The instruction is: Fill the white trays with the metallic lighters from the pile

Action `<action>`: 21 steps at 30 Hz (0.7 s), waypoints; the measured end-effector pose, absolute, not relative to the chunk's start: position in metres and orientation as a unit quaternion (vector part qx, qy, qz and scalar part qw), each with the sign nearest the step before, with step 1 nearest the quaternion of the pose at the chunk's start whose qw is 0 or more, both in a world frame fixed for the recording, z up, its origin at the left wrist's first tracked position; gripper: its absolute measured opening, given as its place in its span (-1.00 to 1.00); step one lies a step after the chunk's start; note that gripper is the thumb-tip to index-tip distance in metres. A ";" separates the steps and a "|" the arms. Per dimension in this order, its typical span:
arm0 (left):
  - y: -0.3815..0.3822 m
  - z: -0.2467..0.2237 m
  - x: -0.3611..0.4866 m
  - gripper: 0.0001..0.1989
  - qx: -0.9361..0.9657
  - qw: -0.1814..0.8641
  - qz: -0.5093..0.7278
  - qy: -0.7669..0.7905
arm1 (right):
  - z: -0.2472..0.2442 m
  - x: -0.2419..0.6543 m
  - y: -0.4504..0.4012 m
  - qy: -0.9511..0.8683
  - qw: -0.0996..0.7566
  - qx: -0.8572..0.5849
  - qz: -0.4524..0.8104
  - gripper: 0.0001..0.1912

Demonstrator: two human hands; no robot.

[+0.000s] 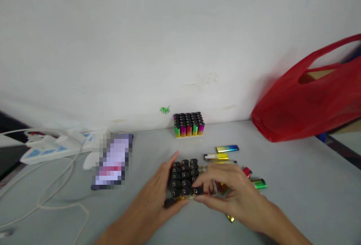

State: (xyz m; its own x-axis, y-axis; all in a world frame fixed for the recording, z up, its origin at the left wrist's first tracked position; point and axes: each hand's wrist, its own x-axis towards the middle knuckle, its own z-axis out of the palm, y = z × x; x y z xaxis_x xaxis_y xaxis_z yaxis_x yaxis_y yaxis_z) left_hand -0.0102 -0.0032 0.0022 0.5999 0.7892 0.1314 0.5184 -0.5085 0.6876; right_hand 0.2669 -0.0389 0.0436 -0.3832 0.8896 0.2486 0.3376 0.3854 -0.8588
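Observation:
A block of black-topped lighters (pixel 185 175) stands upright in rows near the front of the table. My left hand (pixel 153 194) is closed around its left side, fingers along the far left and thumb along the near edge. The holder under these lighters is mostly hidden. At the block's near right corner, my right hand (pixel 235 188) pinches the black top of one lighter (pixel 198 190) between thumb and finger. Loose lighters lie around and behind my right hand, among them a yellow one (pixel 220 157), a blue and yellow one (pixel 227 148) and a green one (pixel 258 184).
Against the wall stands a full block of colourful lighters (pixel 188 125). To the left are a phone (pixel 113 162) with a blurred screen, a white power strip (pixel 59 147) and loose white cables (pixel 60 207). A red bag (pixel 307 98) leans at the right.

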 end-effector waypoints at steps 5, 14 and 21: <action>-0.003 0.006 -0.009 0.10 0.842 0.300 0.210 0.395 | 0.047 0.266 -0.035 -0.665 0.420 -0.503 0.359 -0.79; -0.003 0.007 -0.007 0.10 0.841 0.296 0.212 0.401 | 0.024 0.291 -0.016 -0.706 0.273 -0.634 0.157 -0.85; -0.003 0.006 -0.009 0.10 0.838 0.301 0.207 0.405 | 0.021 0.294 -0.018 -0.722 0.233 -0.632 0.156 -0.97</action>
